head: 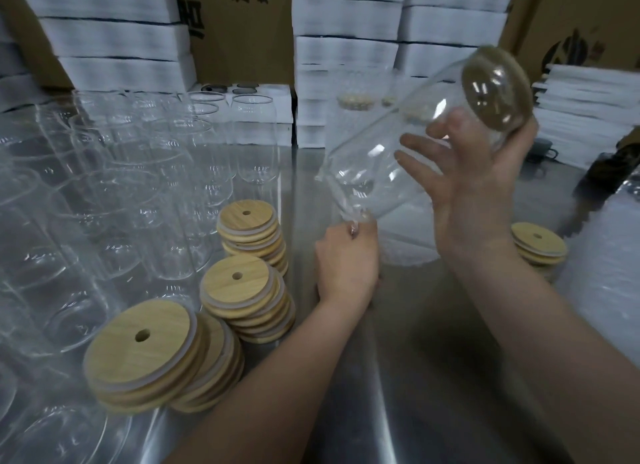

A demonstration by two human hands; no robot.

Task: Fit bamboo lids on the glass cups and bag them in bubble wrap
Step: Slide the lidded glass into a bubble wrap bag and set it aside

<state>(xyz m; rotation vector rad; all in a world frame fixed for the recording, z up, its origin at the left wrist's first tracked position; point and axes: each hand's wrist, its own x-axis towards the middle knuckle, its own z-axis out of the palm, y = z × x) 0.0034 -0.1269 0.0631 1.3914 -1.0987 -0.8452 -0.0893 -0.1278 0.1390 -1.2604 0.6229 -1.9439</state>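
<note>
the glass cup (381, 158), bamboo lid (497, 89) fitted, is tilted in the air above the tabletop (415, 359), lid end up. the right hand (478, 186) grips it near the lid, fingers (422, 141) spread and curled. the left hand (346, 259) pinches the clear bag (346, 207) at the cup's lower end. lid stacks (242, 290) and empty glasses (256, 138) stand to the left.

Lid stacks (247, 278) sit right of the cups (104, 186) (boxes (346, 65) behind) on the table (398, 377).

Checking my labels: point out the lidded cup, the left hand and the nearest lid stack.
lidded cup (375, 165), head view, clear side wall.
left hand (346, 261), head view, back of hand, pinching clear bag (336, 198).
nearest lid stack (138, 347), head view, top lid's face.
</note>
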